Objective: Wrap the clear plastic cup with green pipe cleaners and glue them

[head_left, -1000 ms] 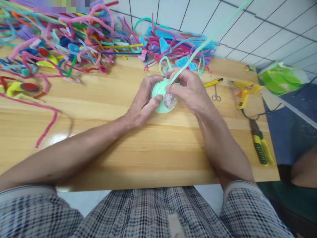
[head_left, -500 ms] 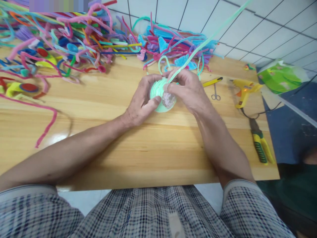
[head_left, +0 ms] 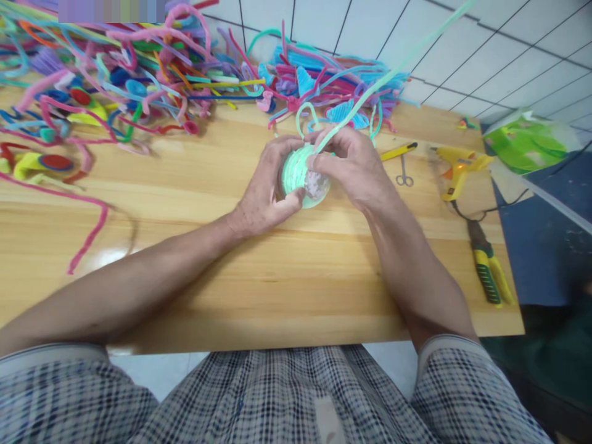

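Over the middle of the wooden table, my left hand [head_left: 271, 188] is wrapped round a ball [head_left: 295, 169] coiled in mint-green pipe cleaner, its thumb lying across the front. A greyish-white patch [head_left: 317, 185] on the ball's lower right is not covered by the coils. My right hand [head_left: 349, 160] pinches a long mint-green pipe cleaner [head_left: 363, 97] against the top right of the ball. The strip's free length rises toward the upper right. Part of the ball is hidden behind my fingers.
A heap of coloured pipe cleaners [head_left: 152, 80] runs along the back and left. To the right lie a yellow utility knife [head_left: 398, 151], small scissors [head_left: 404, 176], a yellow glue gun [head_left: 460, 166], pliers [head_left: 488, 265] and a green plastic bag [head_left: 525, 145]. White tiled wall [head_left: 370, 28] stands behind.
My left thumb has shifted slightly right across the ball, covering part of the pale patch. The right hand keeps its pinch on the strip, almost in the same place.
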`<action>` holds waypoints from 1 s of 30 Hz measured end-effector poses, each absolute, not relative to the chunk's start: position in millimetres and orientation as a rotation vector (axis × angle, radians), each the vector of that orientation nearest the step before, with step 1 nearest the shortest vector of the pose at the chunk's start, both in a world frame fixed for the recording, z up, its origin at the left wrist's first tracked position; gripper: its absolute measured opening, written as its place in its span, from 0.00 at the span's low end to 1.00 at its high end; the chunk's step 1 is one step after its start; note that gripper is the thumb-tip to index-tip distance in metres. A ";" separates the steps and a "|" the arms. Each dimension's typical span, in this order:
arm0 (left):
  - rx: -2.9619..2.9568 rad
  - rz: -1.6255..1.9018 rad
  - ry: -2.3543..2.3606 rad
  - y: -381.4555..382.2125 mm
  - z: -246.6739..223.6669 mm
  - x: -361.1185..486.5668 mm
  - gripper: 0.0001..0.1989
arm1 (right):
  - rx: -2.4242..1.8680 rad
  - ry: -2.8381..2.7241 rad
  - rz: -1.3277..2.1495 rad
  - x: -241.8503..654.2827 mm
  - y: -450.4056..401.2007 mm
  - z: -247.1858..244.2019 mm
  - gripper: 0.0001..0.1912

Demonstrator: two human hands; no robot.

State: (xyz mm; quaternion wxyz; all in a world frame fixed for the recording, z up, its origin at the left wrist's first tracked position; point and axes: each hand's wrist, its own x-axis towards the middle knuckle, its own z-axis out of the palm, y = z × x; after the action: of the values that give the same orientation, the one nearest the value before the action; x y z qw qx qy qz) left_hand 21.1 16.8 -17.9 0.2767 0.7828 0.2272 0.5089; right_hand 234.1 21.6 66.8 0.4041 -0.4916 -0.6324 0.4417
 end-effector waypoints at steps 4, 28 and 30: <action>1.992 1.342 0.643 13.5 -18.0 21.8 0.32 | -1.223 -1.610 1.127 232.3 19.8 67.6 0.13; 1.920 1.394 0.634 9.2 -25.1 30.6 0.29 | -1.169 -1.422 1.360 234.1 17.7 71.1 0.16; 1.906 1.398 0.604 9.1 -24.6 32.0 0.29 | -1.168 -1.412 1.384 232.6 16.5 72.2 0.17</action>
State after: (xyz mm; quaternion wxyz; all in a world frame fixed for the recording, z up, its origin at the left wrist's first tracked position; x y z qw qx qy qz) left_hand 32.0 9.1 -24.6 0.3437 0.7336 0.2323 0.5383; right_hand 232.6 16.5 72.2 0.4102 -0.4640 -0.5607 0.5496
